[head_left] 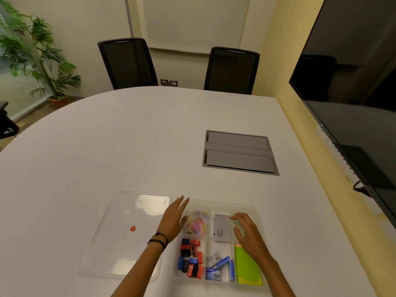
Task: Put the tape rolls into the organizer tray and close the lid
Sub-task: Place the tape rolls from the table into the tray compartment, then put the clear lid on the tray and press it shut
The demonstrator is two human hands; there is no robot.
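Observation:
The clear organizer tray [225, 203] lies on the white table near the front edge, split into several compartments. Its clear lid [120, 243], with an orange knob [132, 228], lies flat on the table to the tray's left. My right hand [248, 234] hovers over the far right compartment, thumb and fingers curled around a translucent tape roll [238, 225]. My left hand [173, 219] rests flat against the tray's left wall, fingers stretched out, holding nothing.
The tray holds coloured paper clips [196, 221], a grey box [221, 228], red, blue and black small items [190, 258], staple boxes [218, 266] and green notes [246, 264]. A grey cable hatch [240, 153] sits further back. A dark screen [353, 103] hangs on the right.

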